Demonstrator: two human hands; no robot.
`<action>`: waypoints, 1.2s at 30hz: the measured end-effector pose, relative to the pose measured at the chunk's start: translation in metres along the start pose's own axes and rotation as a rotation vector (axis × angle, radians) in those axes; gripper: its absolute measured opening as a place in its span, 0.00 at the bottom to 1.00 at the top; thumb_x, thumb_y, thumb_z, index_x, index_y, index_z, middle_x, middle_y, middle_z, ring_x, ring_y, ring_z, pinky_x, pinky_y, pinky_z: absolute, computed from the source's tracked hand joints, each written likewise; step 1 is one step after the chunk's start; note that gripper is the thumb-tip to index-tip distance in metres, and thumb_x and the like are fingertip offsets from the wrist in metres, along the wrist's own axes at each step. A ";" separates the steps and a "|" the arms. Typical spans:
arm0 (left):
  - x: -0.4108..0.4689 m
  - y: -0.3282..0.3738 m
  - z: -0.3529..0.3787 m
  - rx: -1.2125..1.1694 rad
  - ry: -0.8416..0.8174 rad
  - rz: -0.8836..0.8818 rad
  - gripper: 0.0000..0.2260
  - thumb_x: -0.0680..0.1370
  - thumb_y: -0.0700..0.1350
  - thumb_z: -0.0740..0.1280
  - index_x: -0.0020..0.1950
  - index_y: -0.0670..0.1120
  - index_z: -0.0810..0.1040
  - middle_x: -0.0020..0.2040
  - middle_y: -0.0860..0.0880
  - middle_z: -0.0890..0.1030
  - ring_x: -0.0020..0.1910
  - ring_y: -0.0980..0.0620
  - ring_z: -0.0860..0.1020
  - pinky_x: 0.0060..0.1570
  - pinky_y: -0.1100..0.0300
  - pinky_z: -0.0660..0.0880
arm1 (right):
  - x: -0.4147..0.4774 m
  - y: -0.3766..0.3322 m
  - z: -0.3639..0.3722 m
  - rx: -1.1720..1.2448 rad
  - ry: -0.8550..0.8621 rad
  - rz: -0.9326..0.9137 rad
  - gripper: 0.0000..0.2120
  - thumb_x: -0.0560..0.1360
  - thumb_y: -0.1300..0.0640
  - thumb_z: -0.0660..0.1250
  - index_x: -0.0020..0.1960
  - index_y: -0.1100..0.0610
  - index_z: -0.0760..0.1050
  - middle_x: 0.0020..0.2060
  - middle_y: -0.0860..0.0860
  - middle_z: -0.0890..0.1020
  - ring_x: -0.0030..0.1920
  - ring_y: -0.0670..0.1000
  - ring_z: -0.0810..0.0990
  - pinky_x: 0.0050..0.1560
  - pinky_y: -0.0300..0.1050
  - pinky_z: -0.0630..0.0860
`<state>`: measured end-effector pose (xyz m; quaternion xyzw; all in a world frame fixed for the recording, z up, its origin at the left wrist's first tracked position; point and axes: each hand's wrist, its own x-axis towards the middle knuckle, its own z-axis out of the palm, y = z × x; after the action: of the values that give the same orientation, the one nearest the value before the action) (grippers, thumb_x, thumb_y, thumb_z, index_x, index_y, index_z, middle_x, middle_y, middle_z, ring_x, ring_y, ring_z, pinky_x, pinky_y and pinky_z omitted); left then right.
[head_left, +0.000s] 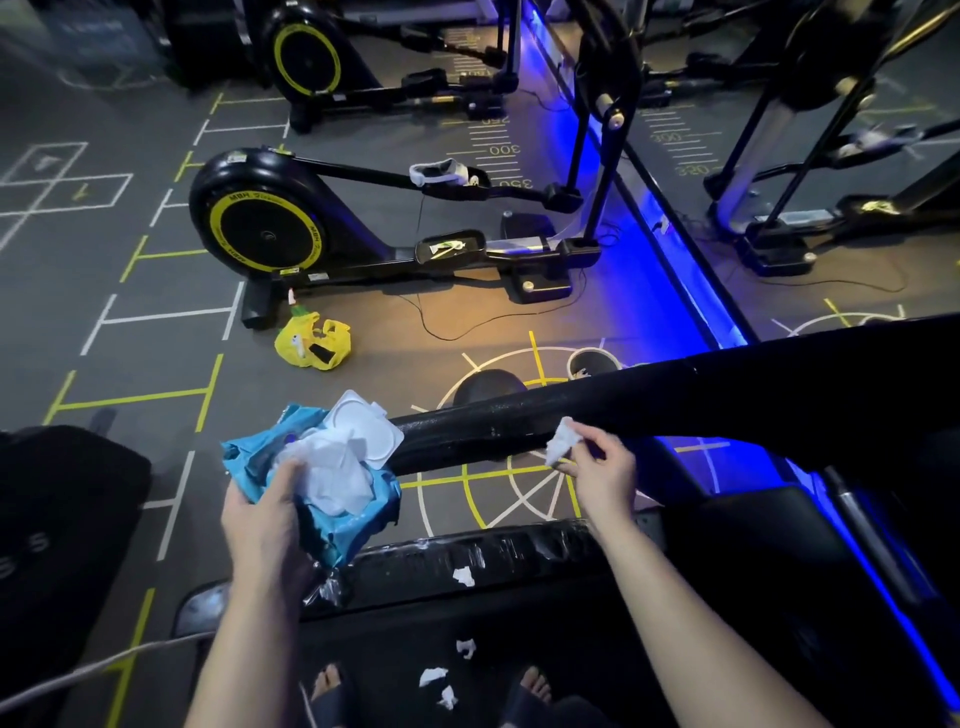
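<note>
A dark grey gym floor (130, 322) is spreading out below the head camera, marked with white and yellow lines and a printed scale on which "250", "300" and "350" are reading upside down. A black elliptical trainer (332, 208) is standing on it, its yellow-ringed flywheel (265, 234) showing the letters "MBH"; the smaller print is too blurred to read. A yellow bag (311, 340) is lying on the floor just beside the trainer's front foot. A blue light strip (670, 260) is glowing along the base of a mirror (810, 218), where "300" and "320" are showing in the reflection.

Nearer, the left hand (265, 519) is gripping a blue wipes pack (353, 525) from below, thumb curling over its top. The pack's white lid (363, 431) is standing open and a white sheet (337, 478) is bulging out of the opening. Any writing on the pack is unreadable.

The right hand (602, 473) is pinching a small crumpled white wipe (561, 444) between thumb and fingertips, holding it against a black handlebar (675, 400) that is crossing the view. White scraps (464, 576) are lying on the black machine surface below, near the person's feet (535, 686).
</note>
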<state>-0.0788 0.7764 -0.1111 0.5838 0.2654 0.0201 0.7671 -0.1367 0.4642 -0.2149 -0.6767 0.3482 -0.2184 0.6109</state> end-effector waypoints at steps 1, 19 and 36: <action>0.000 -0.001 -0.002 -0.005 0.003 -0.009 0.11 0.81 0.37 0.70 0.59 0.51 0.81 0.48 0.50 0.86 0.38 0.53 0.85 0.35 0.52 0.84 | 0.005 -0.001 -0.001 -0.035 0.026 -0.020 0.19 0.79 0.71 0.63 0.49 0.49 0.85 0.53 0.51 0.80 0.46 0.46 0.84 0.48 0.42 0.83; 0.004 0.003 -0.049 0.008 0.105 -0.042 0.16 0.81 0.39 0.72 0.69 0.48 0.80 0.57 0.47 0.86 0.50 0.47 0.86 0.45 0.49 0.86 | -0.054 0.011 0.097 -0.338 -0.243 -0.210 0.12 0.74 0.69 0.66 0.47 0.55 0.84 0.47 0.43 0.80 0.47 0.43 0.80 0.45 0.38 0.77; 0.061 0.042 -0.041 -0.009 -0.162 -0.121 0.13 0.80 0.36 0.69 0.63 0.47 0.80 0.54 0.46 0.85 0.45 0.49 0.85 0.45 0.54 0.82 | -0.056 -0.017 0.054 -0.245 0.306 0.015 0.03 0.75 0.54 0.73 0.45 0.53 0.85 0.48 0.51 0.85 0.49 0.51 0.84 0.55 0.52 0.80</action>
<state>-0.0321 0.8468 -0.1038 0.5629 0.2372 -0.0721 0.7885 -0.1319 0.5420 -0.1998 -0.7022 0.4663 -0.2700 0.4654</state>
